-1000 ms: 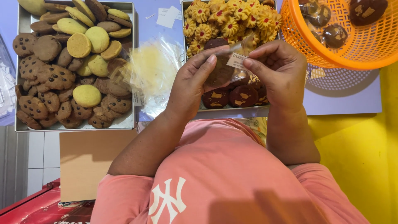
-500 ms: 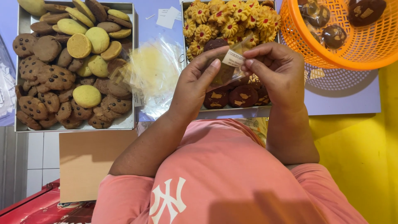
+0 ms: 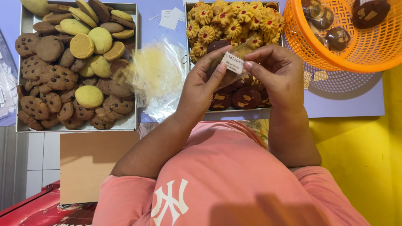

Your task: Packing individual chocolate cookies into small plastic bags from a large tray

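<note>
Both hands (image 3: 201, 90) (image 3: 278, 75) pinching a labelled cookie packet (image 3: 232, 62) (clear wrap) above the cookie tray (image 3: 234, 111), orange basket (image 3: 331, 58) alongside.

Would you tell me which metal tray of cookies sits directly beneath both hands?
The right-hand metal tray, holding yellow flower-shaped cookies with red centres; the other tray lies further left.

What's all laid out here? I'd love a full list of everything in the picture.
Left tray: one, metal, far left, brown chip and pale yellow cookies.
Right tray: one, metal, centre, yellow flower cookies, dark chocolate ones.
Clear bags: a pile, between trays.
Basket: one, orange, top right, wrapped dark cookies.
Cardboard: one, brown, below left tray.
Small packet: one, clear, white label, pinched by both hands.
Left hand; right hand.
</note>
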